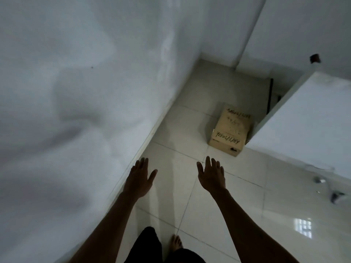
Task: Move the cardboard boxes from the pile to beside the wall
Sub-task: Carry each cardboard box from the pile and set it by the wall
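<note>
A brown cardboard box (230,130) with black handwriting on its top lies on the white tiled floor, right beside a white partition. My left hand (139,177) is stretched forward near the base of the left wall, palm down, fingers apart, holding nothing. My right hand (211,174) is also extended and open, a short way in front of the box and not touching it. Both forearms reach out ahead of me.
A white wall (85,92) runs along the left down to a skirting. A white partition or cabinet (303,126) stands at the right, with a dark gap behind it. Glossy floor tiles (218,215) stretch ahead to a corner. My bare foot (176,242) shows below.
</note>
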Demonstrator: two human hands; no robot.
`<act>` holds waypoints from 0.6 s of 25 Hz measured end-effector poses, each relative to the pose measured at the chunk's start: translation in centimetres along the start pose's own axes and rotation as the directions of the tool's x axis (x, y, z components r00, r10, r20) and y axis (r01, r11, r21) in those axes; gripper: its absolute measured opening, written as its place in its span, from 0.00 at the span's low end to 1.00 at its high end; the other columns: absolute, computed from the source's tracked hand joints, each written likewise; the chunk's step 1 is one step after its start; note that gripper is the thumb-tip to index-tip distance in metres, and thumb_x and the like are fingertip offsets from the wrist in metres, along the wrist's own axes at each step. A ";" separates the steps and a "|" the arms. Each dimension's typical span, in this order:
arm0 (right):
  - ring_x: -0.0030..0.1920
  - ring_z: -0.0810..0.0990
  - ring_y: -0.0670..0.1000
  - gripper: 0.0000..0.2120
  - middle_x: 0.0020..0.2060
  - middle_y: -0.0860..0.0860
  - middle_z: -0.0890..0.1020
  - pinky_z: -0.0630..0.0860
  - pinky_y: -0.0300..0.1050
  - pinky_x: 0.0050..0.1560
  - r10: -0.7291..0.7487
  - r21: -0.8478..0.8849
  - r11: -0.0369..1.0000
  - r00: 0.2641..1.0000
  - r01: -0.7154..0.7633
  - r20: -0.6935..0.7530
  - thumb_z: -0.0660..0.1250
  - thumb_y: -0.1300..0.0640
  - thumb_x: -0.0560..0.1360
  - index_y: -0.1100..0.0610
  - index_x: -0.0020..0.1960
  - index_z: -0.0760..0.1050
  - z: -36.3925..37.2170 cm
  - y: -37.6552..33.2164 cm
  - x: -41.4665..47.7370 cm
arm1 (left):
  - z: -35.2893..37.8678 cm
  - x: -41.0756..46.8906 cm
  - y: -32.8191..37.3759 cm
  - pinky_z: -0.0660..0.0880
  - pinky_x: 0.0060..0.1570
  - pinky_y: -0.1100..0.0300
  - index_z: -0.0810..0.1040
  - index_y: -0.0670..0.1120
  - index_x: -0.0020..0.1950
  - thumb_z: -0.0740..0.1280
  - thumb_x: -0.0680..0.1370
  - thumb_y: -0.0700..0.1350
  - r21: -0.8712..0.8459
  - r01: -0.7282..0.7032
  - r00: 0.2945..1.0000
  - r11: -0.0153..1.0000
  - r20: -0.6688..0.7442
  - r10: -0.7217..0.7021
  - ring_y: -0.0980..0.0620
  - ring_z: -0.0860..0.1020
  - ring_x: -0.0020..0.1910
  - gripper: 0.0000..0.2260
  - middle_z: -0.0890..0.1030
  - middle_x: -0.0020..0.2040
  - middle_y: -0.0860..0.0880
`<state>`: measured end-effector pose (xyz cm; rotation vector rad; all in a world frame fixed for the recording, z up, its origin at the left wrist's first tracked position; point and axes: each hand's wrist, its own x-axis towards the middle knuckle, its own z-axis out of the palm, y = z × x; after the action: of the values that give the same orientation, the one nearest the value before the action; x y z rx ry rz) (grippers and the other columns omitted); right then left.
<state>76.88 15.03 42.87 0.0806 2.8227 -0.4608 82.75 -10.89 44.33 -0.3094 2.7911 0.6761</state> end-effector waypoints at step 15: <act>0.65 0.73 0.58 0.29 0.67 0.58 0.73 0.73 0.58 0.64 0.334 0.183 0.926 0.942 -0.329 0.002 0.51 0.39 0.79 0.57 0.73 0.62 -9.7 12.9 26.8 | 4.5 34.0 20.0 0.52 0.77 0.50 0.49 0.43 0.80 0.55 0.82 0.56 0.117 -0.288 0.935 0.950 0.250 0.253 0.42 0.51 0.80 0.31 0.52 0.81 0.42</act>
<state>49.91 30.62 40.18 0.5969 2.7090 -0.6355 46.22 3.71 38.93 0.1801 2.6597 0.5121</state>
